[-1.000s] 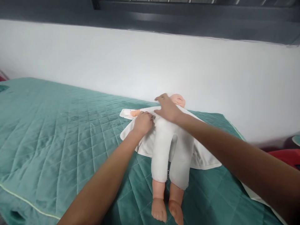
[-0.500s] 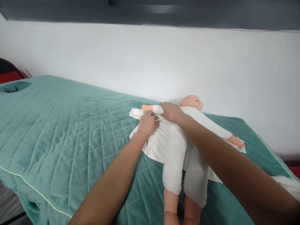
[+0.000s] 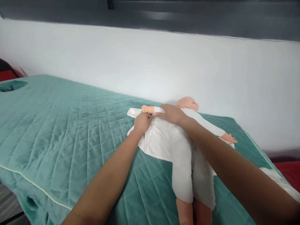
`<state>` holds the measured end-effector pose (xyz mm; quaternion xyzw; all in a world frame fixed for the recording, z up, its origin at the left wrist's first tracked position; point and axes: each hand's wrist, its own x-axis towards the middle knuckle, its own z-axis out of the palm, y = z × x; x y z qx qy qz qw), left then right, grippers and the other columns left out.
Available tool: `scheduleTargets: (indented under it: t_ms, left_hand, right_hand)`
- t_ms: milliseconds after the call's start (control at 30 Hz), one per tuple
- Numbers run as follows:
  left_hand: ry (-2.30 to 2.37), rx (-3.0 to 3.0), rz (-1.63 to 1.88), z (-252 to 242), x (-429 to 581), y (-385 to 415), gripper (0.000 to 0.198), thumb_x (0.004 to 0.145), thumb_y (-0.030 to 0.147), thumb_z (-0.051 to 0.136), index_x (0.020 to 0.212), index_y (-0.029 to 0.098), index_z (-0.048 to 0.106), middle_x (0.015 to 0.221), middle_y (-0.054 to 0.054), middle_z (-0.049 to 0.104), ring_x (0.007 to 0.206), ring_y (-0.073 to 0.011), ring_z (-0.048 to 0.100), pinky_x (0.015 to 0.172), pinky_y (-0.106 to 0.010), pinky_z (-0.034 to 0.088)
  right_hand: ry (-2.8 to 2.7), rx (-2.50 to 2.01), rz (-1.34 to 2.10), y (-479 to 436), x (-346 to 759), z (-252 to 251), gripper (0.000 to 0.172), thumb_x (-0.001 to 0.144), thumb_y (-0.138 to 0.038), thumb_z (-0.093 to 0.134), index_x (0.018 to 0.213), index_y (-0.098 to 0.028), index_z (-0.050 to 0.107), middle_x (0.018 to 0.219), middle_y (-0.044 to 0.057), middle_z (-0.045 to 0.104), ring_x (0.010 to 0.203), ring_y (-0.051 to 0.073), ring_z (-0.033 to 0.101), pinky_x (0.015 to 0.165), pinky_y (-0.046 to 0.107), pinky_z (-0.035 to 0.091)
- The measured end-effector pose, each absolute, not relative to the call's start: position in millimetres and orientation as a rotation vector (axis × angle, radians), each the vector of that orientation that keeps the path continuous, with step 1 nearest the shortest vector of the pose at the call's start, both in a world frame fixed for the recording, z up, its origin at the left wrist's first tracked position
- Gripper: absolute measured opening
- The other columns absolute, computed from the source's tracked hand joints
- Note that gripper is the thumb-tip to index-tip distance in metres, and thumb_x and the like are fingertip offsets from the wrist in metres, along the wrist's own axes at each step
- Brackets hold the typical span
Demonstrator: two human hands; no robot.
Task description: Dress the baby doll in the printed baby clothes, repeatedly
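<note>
A baby doll [image 3: 181, 165] with a white cloth body lies on its back, head towards the wall and legs towards me. What looks like an opened white diaper [image 3: 153, 143] spreads out under and beside it, its tab end showing past the doll's small hand. My left hand [image 3: 142, 122] is closed, pinching the diaper's edge by the doll's arm at the left. Over the doll's upper arm and side lies my right hand [image 3: 172, 114], fingers curled round there and thumb pointing at my left hand. Its fingertips are partly hidden.
A green quilted cover [image 3: 70, 131] lies over the bed, with a hole [image 3: 12, 85] at its far left end. Behind stands a white wall [image 3: 105, 59] under a dark panel [image 3: 187, 18]. A white bundle [image 3: 278, 181] lies at the right edge, near something red [image 3: 288, 170].
My left hand has turned and closed more tightly at the diaper's edge. My right thumb now reaches towards it. The doll's legs appear further right in view.
</note>
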<state>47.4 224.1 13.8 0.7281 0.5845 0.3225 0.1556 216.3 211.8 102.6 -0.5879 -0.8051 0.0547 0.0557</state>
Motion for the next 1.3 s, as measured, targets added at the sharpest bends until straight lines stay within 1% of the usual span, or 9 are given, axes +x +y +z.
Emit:
scheduleTargets:
  t_ms: [67, 200, 267, 433, 633, 767, 1000, 1167, 1300]
  left_hand:
    - [1.662, 1.917, 1.026, 11.7, 44.3, 225.3, 0.025, 0.090, 0.034, 0.055, 0.079, 0.017, 0.068, 0.077, -0.009, 0.070, 0.075, -0.0241, 0.064, 0.068, -0.032, 0.043]
    - [1.469, 1.712, 1.315, 7.5, 37.9, 227.9, 0.009, 0.079, 0.017, 0.058, 0.071, 0.017, 0.062, 0.075, -0.003, 0.068, 0.071, -0.0184, 0.059, 0.065, -0.027, 0.039]
    - [1.376, 1.620, 1.383, 5.9, 36.3, 228.6, 0.009, 0.076, 0.015, 0.059, 0.068, 0.018, 0.061, 0.072, -0.001, 0.066, 0.069, -0.0165, 0.057, 0.064, -0.026, 0.038]
    - [1.319, 1.452, 1.417, 4.1, 36.8, 230.3, 0.007, 0.078, 0.022, 0.060, 0.075, 0.017, 0.064, 0.073, 0.000, 0.067, 0.065, -0.0144, 0.058, 0.064, -0.025, 0.043]
    - [1.331, 1.394, 1.460, 9.0, 37.5, 226.1, 0.013, 0.082, 0.029, 0.059, 0.079, 0.017, 0.063, 0.076, -0.002, 0.068, 0.072, -0.0152, 0.062, 0.071, -0.026, 0.046]
    - [1.375, 1.749, 1.397, 13.3, 41.1, 217.1, 0.016, 0.088, 0.031, 0.055, 0.080, 0.020, 0.063, 0.072, 0.000, 0.066, 0.072, -0.0162, 0.060, 0.070, -0.028, 0.043]
    - [1.275, 2.192, 1.062, 15.6, 50.1, 209.9, 0.019, 0.095, 0.033, 0.051, 0.083, 0.022, 0.062, 0.082, -0.001, 0.071, 0.077, -0.0181, 0.062, 0.069, -0.029, 0.041]
    - [1.392, 2.245, 1.006, 16.7, 49.3, 206.9, 0.020, 0.098, 0.034, 0.047, 0.095, 0.024, 0.063, 0.090, -0.002, 0.073, 0.083, -0.0204, 0.064, 0.068, -0.029, 0.040]
    - [1.459, 2.319, 0.964, 17.7, 50.7, 203.3, 0.020, 0.099, 0.033, 0.046, 0.099, 0.024, 0.063, 0.091, -0.003, 0.073, 0.088, -0.0222, 0.066, 0.070, -0.030, 0.040]
  right_hand:
    - [-2.467, -1.793, 0.155, 207.0, 219.3, 101.2, 0.060, 0.094, -0.072, 0.035, 0.109, -0.021, 0.061, 0.112, 0.011, 0.069, 0.095, 0.027, 0.063, 0.075, 0.035, 0.044]
    - [-2.521, -1.883, 0.053, 196.8, 222.1, 99.3, 0.059, 0.095, -0.069, 0.032, 0.114, -0.021, 0.061, 0.117, 0.013, 0.067, 0.102, 0.030, 0.062, 0.079, 0.037, 0.043]
    - [-2.536, -1.942, -0.011, 192.9, 222.1, 99.4, 0.058, 0.096, -0.068, 0.031, 0.114, -0.021, 0.062, 0.116, 0.013, 0.067, 0.104, 0.031, 0.061, 0.080, 0.038, 0.043]
    - [-2.543, -2.050, -0.112, 186.6, 220.2, 100.5, 0.055, 0.098, -0.062, 0.033, 0.116, -0.019, 0.062, 0.117, 0.015, 0.067, 0.105, 0.031, 0.061, 0.083, 0.040, 0.043]
    - [-2.534, -2.075, -0.168, 186.7, 217.5, 96.0, 0.054, 0.097, -0.060, 0.037, 0.113, -0.017, 0.065, 0.112, 0.016, 0.069, 0.105, 0.033, 0.062, 0.086, 0.042, 0.044]
    - [-2.545, -2.050, -0.211, 192.4, 217.0, 89.2, 0.053, 0.097, -0.059, 0.037, 0.111, -0.016, 0.066, 0.110, 0.018, 0.070, 0.105, 0.034, 0.062, 0.088, 0.045, 0.044]
    - [-2.470, -2.100, -0.146, 204.3, 199.8, 77.5, 0.050, 0.096, -0.056, 0.044, 0.110, -0.014, 0.067, 0.113, 0.021, 0.069, 0.108, 0.035, 0.062, 0.093, 0.048, 0.042]
    - [-2.432, -1.959, -0.071, 188.9, 213.7, 90.5, 0.052, 0.096, -0.057, 0.044, 0.121, -0.015, 0.061, 0.124, 0.019, 0.064, 0.117, 0.033, 0.056, 0.096, 0.045, 0.043]
    - [-1.992, -1.775, 0.014, 150.5, 267.5, 102.3, 0.049, 0.097, -0.052, 0.043, 0.129, -0.019, 0.057, 0.132, 0.015, 0.061, 0.119, 0.029, 0.055, 0.097, 0.041, 0.043]
